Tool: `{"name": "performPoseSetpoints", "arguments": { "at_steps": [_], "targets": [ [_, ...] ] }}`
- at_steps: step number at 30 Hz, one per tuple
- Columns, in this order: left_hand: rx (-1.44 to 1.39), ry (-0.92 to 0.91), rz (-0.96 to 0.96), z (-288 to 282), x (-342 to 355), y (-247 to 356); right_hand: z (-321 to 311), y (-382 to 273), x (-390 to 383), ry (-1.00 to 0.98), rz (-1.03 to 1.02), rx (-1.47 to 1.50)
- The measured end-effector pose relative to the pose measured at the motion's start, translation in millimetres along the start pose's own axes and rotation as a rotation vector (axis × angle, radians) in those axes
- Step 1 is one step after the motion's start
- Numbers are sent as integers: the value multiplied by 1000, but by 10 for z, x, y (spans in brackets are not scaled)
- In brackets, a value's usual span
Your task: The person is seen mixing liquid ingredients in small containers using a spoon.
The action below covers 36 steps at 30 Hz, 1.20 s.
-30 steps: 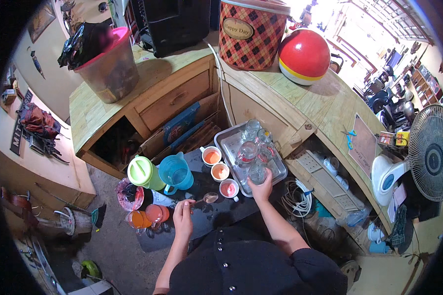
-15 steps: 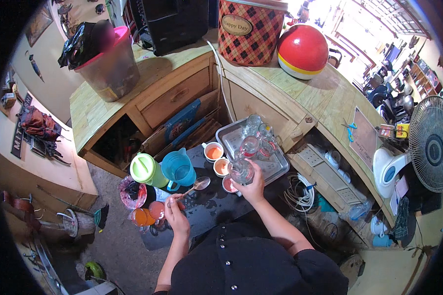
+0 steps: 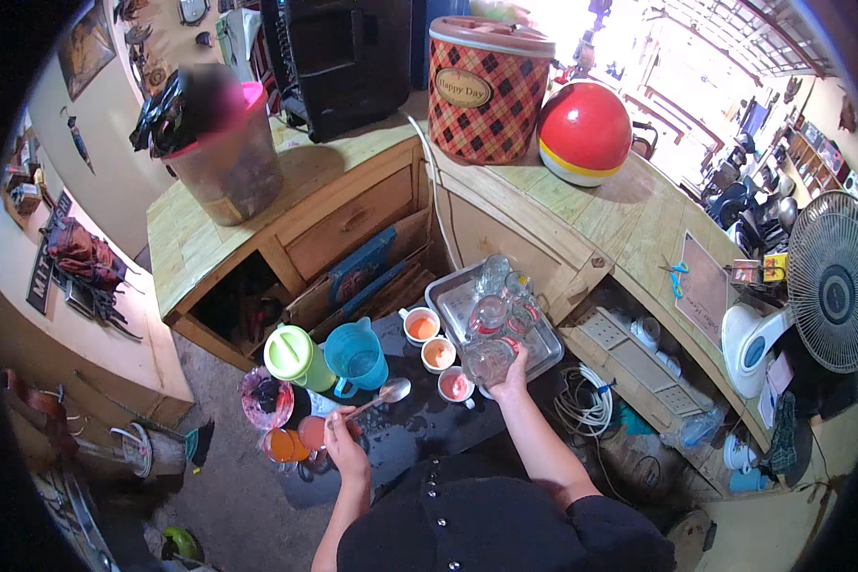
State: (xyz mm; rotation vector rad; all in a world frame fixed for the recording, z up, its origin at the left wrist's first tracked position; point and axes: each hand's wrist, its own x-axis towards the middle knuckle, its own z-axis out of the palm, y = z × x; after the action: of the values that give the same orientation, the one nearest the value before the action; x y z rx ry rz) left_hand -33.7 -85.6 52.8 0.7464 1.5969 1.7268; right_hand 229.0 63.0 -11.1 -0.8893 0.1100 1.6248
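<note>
My left hand (image 3: 346, 450) is closed around the handle of a metal spoon (image 3: 395, 389), its bowl pointing right over the dark low table (image 3: 410, 448). In my right hand (image 3: 512, 378) is an empty clear glass mug (image 3: 487, 362), tilted at the near edge of a metal tray (image 3: 550, 365). More clear glass mugs (image 3: 491, 313) lie or stand in that tray. Left of it are three white cups (image 3: 421, 325) with orange to reddish contents. A blue pitcher (image 3: 357, 355) and a lidded light-green pitcher (image 3: 289, 354) stand farther left. Near my left hand are glasses of orange drink (image 3: 282, 445) and pinkish drink (image 3: 314, 432).
A pink-rimmed container (image 3: 266, 400) with dark contents sits by the green pitcher. The wooden counter (image 3: 353, 153) wraps around the far side, bearing a plaid cooler (image 3: 487, 105), a red ball-like object (image 3: 584, 132) and a fan (image 3: 841, 283). Coiled white cable (image 3: 582, 405) lies right of the tray.
My right hand has carried the glass mug rightward and down, away from the white cups to the tray's near edge. The left hand still holds the spoon; the whole view has shifted slightly.
</note>
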Motion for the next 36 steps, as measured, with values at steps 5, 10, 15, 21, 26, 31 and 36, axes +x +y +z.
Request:
{"name": "performPoseSetpoints", "arguments": {
  "at_steps": [5,10,15,21,26,31,36],
  "targets": [
    [-87,52,-50,78,50,30,-94,-115,-12,-48,86,114],
    [-138,56,-84,91,100,19,-80,-133,-41,-96,125,144],
    [-161,102,-89,59,171,62,-1,-45,-184,-150,121,-74],
    [-255,121,21,-31,343,148,-12,479,-422,-321,-361,-986],
    [-215,127,63,-33,323,189,-93,800,-552,-549,-393,-1202],
    [-130,90,11,-122,247,70,8,787,-649,-646,-407,-1446],
    [130,-39,35,-68,216,42,-54,873,-527,-719,-449,-1564]
  ]
}}
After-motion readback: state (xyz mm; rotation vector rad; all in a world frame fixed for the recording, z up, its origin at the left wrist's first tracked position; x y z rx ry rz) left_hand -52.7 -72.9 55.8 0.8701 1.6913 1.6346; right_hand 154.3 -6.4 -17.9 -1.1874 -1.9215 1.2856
